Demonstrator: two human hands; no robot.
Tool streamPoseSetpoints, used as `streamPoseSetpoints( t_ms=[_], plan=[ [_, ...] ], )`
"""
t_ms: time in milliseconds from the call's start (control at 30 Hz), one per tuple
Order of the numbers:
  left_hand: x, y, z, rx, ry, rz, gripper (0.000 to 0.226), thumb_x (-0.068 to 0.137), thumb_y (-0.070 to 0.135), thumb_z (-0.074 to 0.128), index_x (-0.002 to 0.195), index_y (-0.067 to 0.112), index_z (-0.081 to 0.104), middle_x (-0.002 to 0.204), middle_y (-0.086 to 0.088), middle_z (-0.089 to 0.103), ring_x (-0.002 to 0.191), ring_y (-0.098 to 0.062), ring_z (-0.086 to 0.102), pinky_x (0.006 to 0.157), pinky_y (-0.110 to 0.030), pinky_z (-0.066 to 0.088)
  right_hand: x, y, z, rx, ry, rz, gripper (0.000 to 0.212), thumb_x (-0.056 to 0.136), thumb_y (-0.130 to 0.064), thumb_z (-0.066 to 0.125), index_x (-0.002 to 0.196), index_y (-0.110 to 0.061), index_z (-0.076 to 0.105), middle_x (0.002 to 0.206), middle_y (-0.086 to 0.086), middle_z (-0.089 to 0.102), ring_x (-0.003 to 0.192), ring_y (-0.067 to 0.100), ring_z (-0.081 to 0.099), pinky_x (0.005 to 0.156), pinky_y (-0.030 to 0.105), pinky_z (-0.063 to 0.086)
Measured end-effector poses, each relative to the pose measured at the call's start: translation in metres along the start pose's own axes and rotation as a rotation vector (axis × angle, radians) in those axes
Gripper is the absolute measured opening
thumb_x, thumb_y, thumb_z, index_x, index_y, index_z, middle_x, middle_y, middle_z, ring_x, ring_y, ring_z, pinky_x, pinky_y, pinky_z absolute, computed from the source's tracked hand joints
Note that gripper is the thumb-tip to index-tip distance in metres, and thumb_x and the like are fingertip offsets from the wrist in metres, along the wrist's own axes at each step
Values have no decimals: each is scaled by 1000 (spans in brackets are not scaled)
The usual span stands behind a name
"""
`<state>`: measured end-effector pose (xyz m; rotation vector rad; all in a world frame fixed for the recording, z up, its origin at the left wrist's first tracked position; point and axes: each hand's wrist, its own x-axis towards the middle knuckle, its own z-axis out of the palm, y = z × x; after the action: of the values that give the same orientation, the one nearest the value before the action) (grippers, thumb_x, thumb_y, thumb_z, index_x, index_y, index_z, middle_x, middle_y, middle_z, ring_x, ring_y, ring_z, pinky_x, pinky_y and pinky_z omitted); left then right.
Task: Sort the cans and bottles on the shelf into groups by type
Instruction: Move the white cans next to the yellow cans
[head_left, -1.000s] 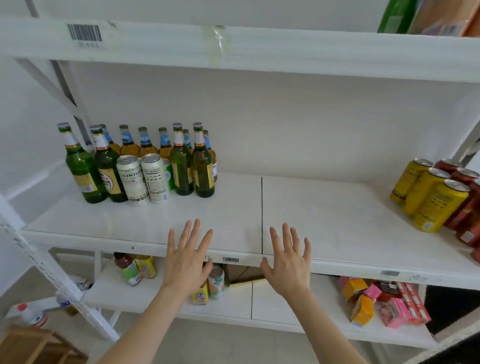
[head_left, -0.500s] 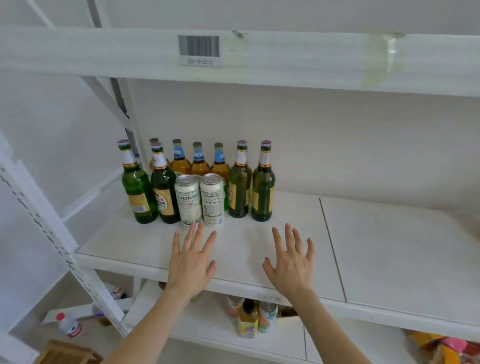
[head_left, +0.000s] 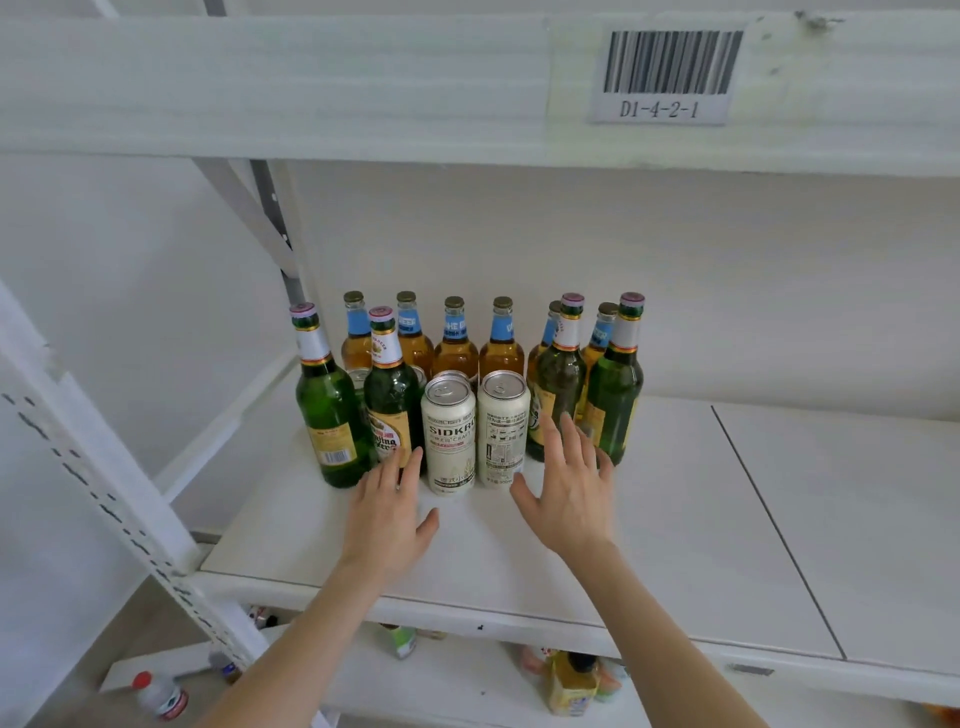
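Two white beer cans (head_left: 449, 434) (head_left: 503, 428) stand at the front of a cluster on the white shelf (head_left: 649, 530). More can tops show behind them. Green bottles flank them: two on the left (head_left: 330, 410) (head_left: 390, 402), two on the right (head_left: 558, 389) (head_left: 615, 395). A row of amber bottles with blue neck labels (head_left: 456, 348) lines the back. My left hand (head_left: 387, 512) hovers flat, fingers straight, just left of the cans. My right hand (head_left: 569, 486) is spread open just right of them, in front of the right green bottles. Neither hand holds anything.
The shelf runs bare to the right past a panel seam (head_left: 769, 519). The upper shelf beam carries a barcode label (head_left: 670, 73). A slanted upright post (head_left: 104, 483) stands at left. The lower shelf holds a yellow bottle (head_left: 571, 680); a red-capped bottle (head_left: 158, 696) lies below left.
My view has swung left and closer to the bottle cluster. Both hands have moved forward over the shelf up to the two white cans, still open and holding nothing.
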<state>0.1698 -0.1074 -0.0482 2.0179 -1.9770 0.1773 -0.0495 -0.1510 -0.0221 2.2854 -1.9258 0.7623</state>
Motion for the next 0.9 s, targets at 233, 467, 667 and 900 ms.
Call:
streamPoseSetpoints(
  t_ms=[233, 467, 667, 900],
  plan=[
    [31, 16, 30, -682, 8, -150, 80, 80, 23, 77, 145, 11, 32, 147, -5, 44, 130, -20, 49, 103, -42, 48, 45, -8, 13, 422, -86, 86, 76, 82, -54, 59, 146, -27, 26, 143, -1, 49, 129, 23, 47, 104, 50, 43],
    [44, 30, 46, -892, 50, -328, 73, 76, 14, 80, 137, 13, 40, 138, -1, 54, 126, -18, 52, 97, -26, 44, 67, -14, 24, 818, -192, 175, 68, 78, -38, 77, 135, -30, 41, 129, -12, 56, 118, 14, 56, 96, 39, 51],
    [48, 27, 48, -1054, 15, -351, 78, 69, 11, 84, 134, 25, 43, 132, 8, 57, 121, -10, 55, 98, -34, 50, 71, -12, 20, 936, -190, 213, 59, 66, -38, 86, 112, -39, 50, 113, -15, 63, 102, 1, 60, 82, 24, 50],
    [55, 22, 42, -1127, -135, -413, 80, 60, 14, 89, 123, 32, 43, 113, 16, 62, 106, -7, 61, 86, -30, 50, 61, -2, 10, 1110, -231, 246, 62, 57, -29, 91, 106, -35, 53, 99, -25, 68, 94, -4, 64, 64, 14, 52]
  ],
)
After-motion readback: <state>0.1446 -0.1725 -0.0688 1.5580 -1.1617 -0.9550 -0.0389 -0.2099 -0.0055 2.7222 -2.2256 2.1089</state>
